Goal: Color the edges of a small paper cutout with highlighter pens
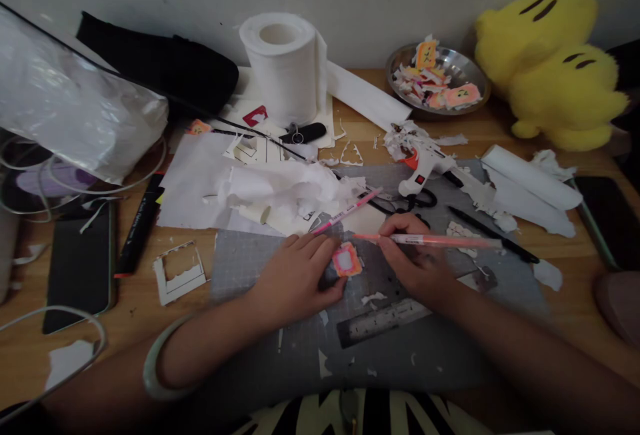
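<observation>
A small square paper piece with an orange and pink border (347,260) lies on the grey cutting mat (280,372). The fingers of my left hand (300,272) grip its left edge, with the thumb below it. My right hand (420,262) pinches a slim orange marker (440,241) near its tip, which points left, just above and right of the paper piece. Beyond my left fingers a pink marker (346,211) rests on crumpled white paper (285,185). A metal ruler (385,320) lies below my right hand.
A glue gun (423,172), black scissors (425,200) and a black pen (493,234) lie behind my right hand. Farther back stand a paper roll (283,72), a metal bowl (453,112) of paper scraps and yellow plush toys (560,88). Phones (77,265) flank the mat.
</observation>
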A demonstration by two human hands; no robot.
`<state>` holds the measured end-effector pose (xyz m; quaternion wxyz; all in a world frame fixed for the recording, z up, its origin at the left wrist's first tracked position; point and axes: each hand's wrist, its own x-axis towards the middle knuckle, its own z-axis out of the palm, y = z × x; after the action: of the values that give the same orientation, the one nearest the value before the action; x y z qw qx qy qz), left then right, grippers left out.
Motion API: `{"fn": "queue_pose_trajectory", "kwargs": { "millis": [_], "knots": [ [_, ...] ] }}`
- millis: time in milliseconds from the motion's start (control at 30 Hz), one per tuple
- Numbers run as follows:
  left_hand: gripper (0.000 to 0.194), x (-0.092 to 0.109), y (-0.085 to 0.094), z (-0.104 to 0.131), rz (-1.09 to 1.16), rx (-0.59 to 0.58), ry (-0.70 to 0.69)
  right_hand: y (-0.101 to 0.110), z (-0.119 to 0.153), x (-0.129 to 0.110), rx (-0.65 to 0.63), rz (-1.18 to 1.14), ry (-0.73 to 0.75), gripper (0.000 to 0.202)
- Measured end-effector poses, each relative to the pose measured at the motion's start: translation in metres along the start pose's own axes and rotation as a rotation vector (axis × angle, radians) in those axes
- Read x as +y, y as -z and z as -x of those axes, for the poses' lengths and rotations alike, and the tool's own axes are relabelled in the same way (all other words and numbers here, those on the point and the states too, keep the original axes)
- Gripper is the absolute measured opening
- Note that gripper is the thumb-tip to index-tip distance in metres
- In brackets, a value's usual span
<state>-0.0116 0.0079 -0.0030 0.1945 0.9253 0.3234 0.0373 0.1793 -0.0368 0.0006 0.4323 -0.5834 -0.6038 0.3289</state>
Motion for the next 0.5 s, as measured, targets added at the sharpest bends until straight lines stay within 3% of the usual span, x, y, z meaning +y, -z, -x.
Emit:
{"fn": "queue_pose_trajectory", "kwargs": {
  "millis": [200,367,500],
  "knots": [
    [0.032,0.0001,-0.0005,0.0003,-0.001,0.004,-0.005,-0.0009,0.0009,0.0010,-0.075,0.007,-0.036,0.010],
    [0.033,0.0000,-0.0005,0.0003,0.007,-0.002,0.001,0.0003,0.0017,0.0002,-0.010,0.016,0.019,0.006],
    [0.032,-0.0004,-0.0011,0.0000,-0.003,0.016,-0.009,0.0011,0.0004,-0.0019,-0.162,0.051,0.037,0.004]
  ]
}}
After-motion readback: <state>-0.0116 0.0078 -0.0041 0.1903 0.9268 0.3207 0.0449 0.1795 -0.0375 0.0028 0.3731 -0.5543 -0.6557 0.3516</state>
